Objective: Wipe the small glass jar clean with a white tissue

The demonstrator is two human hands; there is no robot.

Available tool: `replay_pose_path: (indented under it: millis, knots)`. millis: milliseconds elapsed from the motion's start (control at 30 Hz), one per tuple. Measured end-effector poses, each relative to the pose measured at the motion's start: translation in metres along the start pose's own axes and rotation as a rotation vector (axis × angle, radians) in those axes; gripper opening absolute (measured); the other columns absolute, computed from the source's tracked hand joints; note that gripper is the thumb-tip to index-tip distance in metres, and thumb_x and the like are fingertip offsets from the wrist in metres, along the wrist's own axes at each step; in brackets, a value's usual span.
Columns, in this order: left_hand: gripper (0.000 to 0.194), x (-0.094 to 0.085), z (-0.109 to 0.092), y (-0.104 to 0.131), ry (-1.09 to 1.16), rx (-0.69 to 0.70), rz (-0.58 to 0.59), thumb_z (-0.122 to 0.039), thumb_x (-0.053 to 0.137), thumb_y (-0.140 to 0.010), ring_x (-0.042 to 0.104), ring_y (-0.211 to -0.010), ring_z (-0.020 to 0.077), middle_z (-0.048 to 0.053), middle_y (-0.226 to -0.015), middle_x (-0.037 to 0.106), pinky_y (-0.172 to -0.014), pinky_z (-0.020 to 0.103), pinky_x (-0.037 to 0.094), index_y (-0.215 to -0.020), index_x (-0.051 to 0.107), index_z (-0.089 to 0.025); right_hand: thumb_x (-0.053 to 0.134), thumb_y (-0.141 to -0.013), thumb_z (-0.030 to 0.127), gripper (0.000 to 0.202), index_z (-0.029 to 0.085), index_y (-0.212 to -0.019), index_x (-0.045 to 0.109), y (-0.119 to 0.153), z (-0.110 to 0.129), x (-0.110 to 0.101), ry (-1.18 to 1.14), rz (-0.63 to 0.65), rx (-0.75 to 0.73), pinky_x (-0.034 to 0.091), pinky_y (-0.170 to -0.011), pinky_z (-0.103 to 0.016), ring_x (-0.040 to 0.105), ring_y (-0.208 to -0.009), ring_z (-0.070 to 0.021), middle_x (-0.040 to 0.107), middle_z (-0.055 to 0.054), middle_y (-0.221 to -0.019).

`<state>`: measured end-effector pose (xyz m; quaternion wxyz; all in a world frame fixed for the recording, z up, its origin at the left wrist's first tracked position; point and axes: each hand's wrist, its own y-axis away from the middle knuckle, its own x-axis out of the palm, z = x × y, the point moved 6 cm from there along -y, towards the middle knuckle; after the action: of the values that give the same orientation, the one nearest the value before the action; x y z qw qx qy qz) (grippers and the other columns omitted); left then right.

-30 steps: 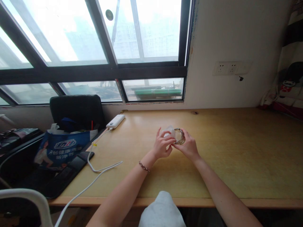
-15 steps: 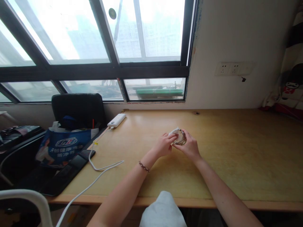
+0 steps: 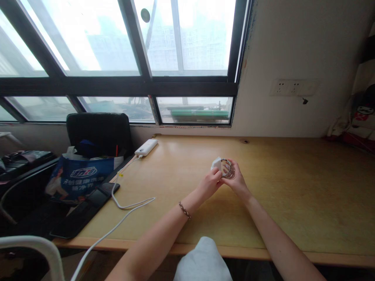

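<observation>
Blue printed bag: stood at the far left, before a black chair back. Dark flat device: lay on the bench's left edge. White power bank: lay near the window, its white cable looping toward the near edge. Left hand (braided band on the wrist): fingers closed on a white cloth, pressed against the glass. Small clear glass: held just above the bench at mid-width, between both hands, tilted with its mouth toward the camera. Right hand: fingers wrapped round the glass from the right, gripping it. Wall socket: set on the wall, well apart at right.
</observation>
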<state>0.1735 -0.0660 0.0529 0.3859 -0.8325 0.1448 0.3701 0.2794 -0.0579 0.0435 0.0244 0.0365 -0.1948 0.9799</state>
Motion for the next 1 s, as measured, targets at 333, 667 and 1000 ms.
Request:
replay_pose_path:
  millis: [333, 667, 1000]
  knots:
    - [0.021, -0.003, 0.004, 0.002, -0.206, 0.211, 0.194, -0.011, 0.033, -0.083, 0.045, -0.091, 0.0144, 0.003, -0.086, 0.05, -0.085, 0.03, 0.036, -0.081, 0.054, -0.014, 0.043, -0.076, 0.052, 0.037, 0.023, -0.097, 0.054, 0.008, -0.027, 0.01, -0.751, 0.197, 0.661, 0.047, -0.07, -0.043, 0.059, -0.077, -0.02, 0.061, -0.004, -0.095]
    - [0.035, 0.007, 0.011, 0.002, -0.049, 0.05, 0.074, -0.001, 0.032, -0.076, 0.044, -0.105, 0.0175, 0.007, -0.112, 0.048, -0.089, 0.032, 0.039, -0.104, 0.049, -0.015, 0.051, -0.077, 0.037, 0.025, 0.021, -0.095, 0.058, 0.0, -0.036, 0.005, -0.773, 0.03, 0.475, 0.046, -0.075, -0.035, 0.059, -0.081, -0.018, 0.063, -0.004, -0.096]
    - [0.039, 0.04, 0.007, 0.005, 0.404, -0.146, 0.022, -0.005, 0.046, -0.071, 0.053, -0.094, 0.0166, 0.007, -0.105, 0.057, -0.083, 0.03, 0.044, -0.109, 0.049, -0.015, 0.058, -0.071, 0.025, 0.016, 0.018, -0.085, 0.062, -0.001, -0.037, -0.004, -0.752, -0.118, 0.363, 0.046, -0.071, -0.027, 0.058, -0.077, -0.0146, 0.065, -0.002, -0.085]
